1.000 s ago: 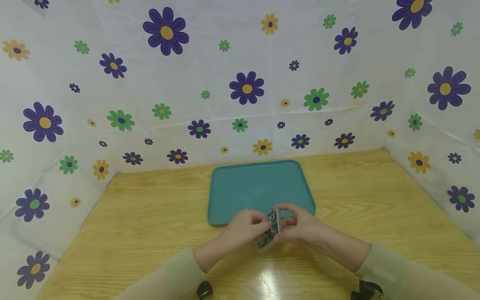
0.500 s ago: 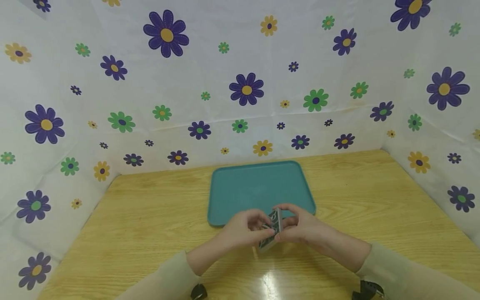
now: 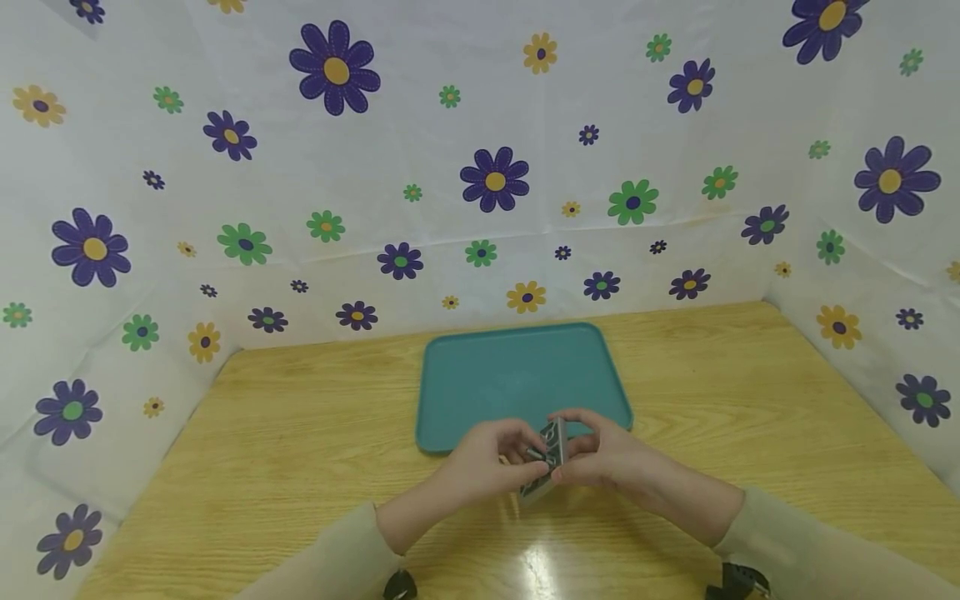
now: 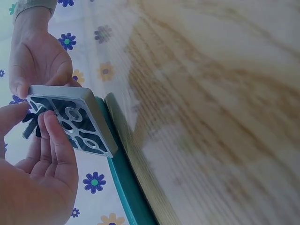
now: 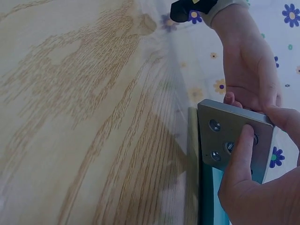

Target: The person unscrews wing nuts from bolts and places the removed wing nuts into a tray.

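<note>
Both hands meet over a square grey metal plate (image 3: pixel 557 442), held tilted above the table near the tray's front edge. Its ribbed, recessed side (image 4: pixel 74 114) faces my left hand (image 3: pixel 483 458); the flat side with several holes (image 5: pixel 229 125) faces my right hand (image 3: pixel 603 450). My right thumb and fingers grip the plate by its edges, with one finger lying across the flat side. From the ribbed side a threaded bolt (image 4: pixel 30 128) sticks out, with a black wing-shaped nut (image 4: pixel 38 130) around it. My left thumb and fingertips pinch this nut; the fingers partly cover it.
A teal tray (image 3: pixel 517 375) lies on the wooden table (image 3: pixel 315 417) just behind the hands. White cloth with printed flowers (image 3: pixel 495 179) encloses the table at the back and both sides. Black wrist gear (image 3: pixel 738 581) shows below the right sleeve.
My left thumb has slid lower along the plate and its fingers have spread, leaving the bolt more visible between them. My right hand keeps its hold on the plate, nearly still.
</note>
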